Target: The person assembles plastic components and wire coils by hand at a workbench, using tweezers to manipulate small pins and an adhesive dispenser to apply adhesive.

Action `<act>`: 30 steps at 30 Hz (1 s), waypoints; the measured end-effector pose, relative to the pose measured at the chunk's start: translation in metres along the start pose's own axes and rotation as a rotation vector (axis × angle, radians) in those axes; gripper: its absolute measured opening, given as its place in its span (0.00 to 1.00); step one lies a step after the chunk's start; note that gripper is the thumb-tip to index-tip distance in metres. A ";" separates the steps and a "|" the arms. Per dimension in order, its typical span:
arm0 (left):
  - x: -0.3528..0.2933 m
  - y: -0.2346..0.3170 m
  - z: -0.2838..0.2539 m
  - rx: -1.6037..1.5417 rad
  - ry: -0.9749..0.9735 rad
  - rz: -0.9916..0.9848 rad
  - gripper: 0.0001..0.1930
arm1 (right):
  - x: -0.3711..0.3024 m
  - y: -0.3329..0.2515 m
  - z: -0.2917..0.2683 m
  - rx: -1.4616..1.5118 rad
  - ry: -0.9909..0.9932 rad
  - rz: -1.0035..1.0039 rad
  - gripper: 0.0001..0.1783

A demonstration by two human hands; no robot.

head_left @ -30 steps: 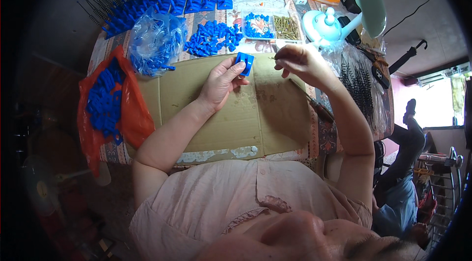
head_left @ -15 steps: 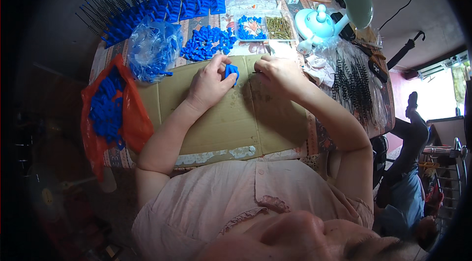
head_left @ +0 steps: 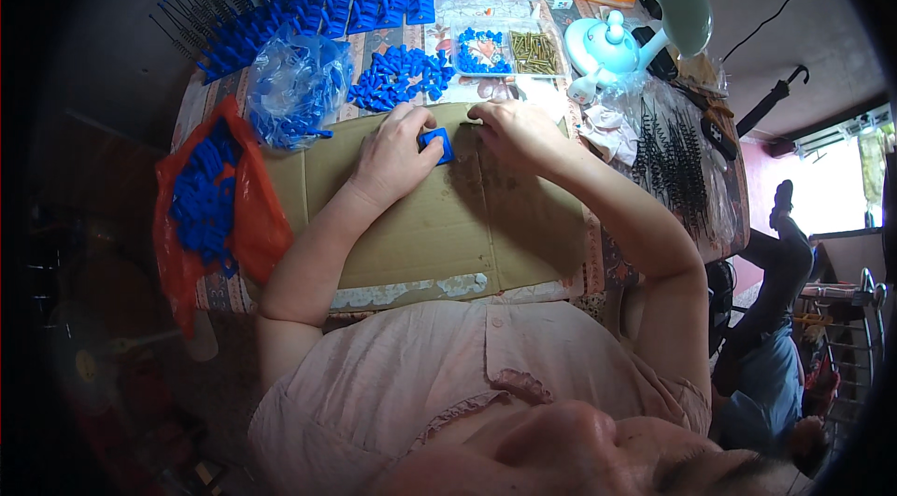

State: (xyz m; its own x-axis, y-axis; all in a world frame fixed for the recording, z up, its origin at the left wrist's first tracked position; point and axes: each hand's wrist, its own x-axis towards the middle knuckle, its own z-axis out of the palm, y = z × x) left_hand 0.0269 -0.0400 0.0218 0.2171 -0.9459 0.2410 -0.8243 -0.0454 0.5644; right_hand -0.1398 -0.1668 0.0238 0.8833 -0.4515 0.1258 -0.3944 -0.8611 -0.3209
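Note:
My left hand (head_left: 396,156) is closed round a small blue plastic piece (head_left: 436,147), whose squarish face shows beside the thumb. To its right, my right hand (head_left: 523,135) is pinched, fingertips pointing left. Something small and dark sits at those fingertips, too small to name. A short gap separates the two hands. Both are over a flat brown cardboard sheet (head_left: 402,248). Just beyond them lie a pile of small blue plastic parts (head_left: 397,76) and a clear divided box (head_left: 455,48) with blue bits on one side and brass-coloured pins (head_left: 533,54) on the other.
Rows of blue blocks with black springs (head_left: 332,1) stand at the far left. Nearer are a clear bag (head_left: 297,90) and a red bag (head_left: 260,225) of blue parts. Right: a pale blue lamp (head_left: 605,48), black springs (head_left: 668,169). A person's leg (head_left: 780,281) shows beyond the table.
The blue piece has turned in my left hand, and its flat face shows now. My right hand has shifted slightly left and away from me. The whole view has moved a little.

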 end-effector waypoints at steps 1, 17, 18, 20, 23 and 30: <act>0.000 0.000 0.001 -0.003 -0.001 0.001 0.10 | -0.005 0.002 -0.004 -0.002 -0.001 0.002 0.10; 0.002 0.006 0.022 0.126 -0.090 0.462 0.20 | -0.146 0.027 -0.093 0.127 -0.025 0.258 0.11; 0.002 0.006 0.022 0.118 -0.096 0.459 0.20 | -0.148 0.035 -0.107 0.105 0.010 0.364 0.11; 0.002 0.006 0.023 0.106 -0.106 0.459 0.20 | -0.159 0.056 -0.116 -0.050 0.213 0.479 0.10; 0.002 0.008 0.021 0.096 -0.117 0.468 0.19 | -0.173 0.082 -0.119 -0.155 0.259 0.539 0.10; 0.001 0.009 0.021 0.094 -0.118 0.460 0.18 | -0.177 0.085 -0.101 -0.111 -0.025 0.697 0.14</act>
State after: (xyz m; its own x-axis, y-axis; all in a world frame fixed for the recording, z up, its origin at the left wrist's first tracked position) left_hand 0.0082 -0.0478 0.0103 -0.2370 -0.9044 0.3548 -0.8660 0.3622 0.3448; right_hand -0.3555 -0.1837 0.0689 0.4205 -0.9021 -0.0966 -0.8928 -0.3925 -0.2210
